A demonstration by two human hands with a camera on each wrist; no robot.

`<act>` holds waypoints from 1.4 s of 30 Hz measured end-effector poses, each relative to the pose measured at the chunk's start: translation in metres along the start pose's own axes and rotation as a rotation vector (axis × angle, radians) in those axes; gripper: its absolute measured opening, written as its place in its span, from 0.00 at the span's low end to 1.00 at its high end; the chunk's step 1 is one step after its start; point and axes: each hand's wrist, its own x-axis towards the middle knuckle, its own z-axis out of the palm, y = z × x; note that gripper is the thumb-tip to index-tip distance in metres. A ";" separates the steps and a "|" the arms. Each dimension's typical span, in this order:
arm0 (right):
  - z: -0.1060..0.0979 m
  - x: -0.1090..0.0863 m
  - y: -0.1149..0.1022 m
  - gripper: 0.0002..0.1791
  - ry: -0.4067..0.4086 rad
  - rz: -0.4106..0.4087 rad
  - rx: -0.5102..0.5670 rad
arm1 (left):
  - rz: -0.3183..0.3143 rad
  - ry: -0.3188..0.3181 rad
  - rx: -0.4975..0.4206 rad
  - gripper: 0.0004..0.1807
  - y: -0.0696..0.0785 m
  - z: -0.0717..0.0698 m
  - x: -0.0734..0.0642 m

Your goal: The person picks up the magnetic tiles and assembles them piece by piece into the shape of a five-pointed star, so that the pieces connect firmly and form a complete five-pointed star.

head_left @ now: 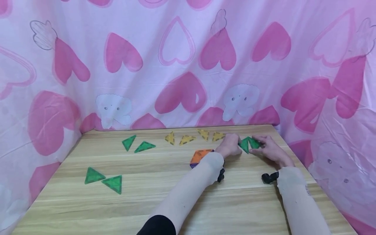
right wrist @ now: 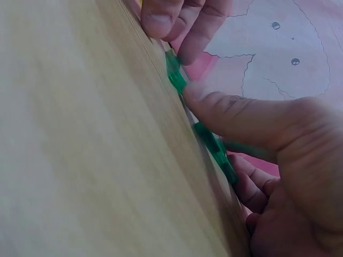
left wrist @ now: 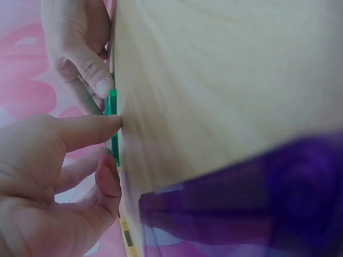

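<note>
The left hand (head_left: 230,146) and right hand (head_left: 271,150), fingers partly bent, each pinch 1 of 2 neighbouring green triangles (head_left: 245,145).

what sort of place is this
Probably a tabletop play or filming corner, though the wider room is out of view: a wood-grain table, a pink heart-print cloth behind it and at both sides, and green triangular tiles.

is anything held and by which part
The right hand pinches the rightmost green plastic triangle by its edges, between thumb and fingers. The left hand touches the adjacent green plastic triangle; whether it grips cannot be told.
</note>
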 end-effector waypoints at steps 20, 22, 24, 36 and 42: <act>0.009 0.011 -0.009 0.55 -0.003 -0.020 -0.042 | 0.062 -0.097 0.055 0.31 -0.040 0.028 0.035; 0.009 0.011 -0.009 0.55 -0.002 -0.029 -0.048 | 0.064 -0.106 0.039 0.33 -0.040 0.023 0.031; 0.010 0.011 -0.008 0.54 0.001 -0.046 -0.056 | 0.045 -0.102 -0.005 0.34 -0.036 0.013 0.021; 0.007 0.000 0.000 0.56 0.030 -0.045 -0.092 | 0.117 0.113 -0.206 0.35 -0.039 -0.064 -0.052; 0.003 -0.005 0.002 0.57 0.037 -0.053 -0.090 | 0.043 0.159 -0.305 0.35 -0.071 -0.082 -0.072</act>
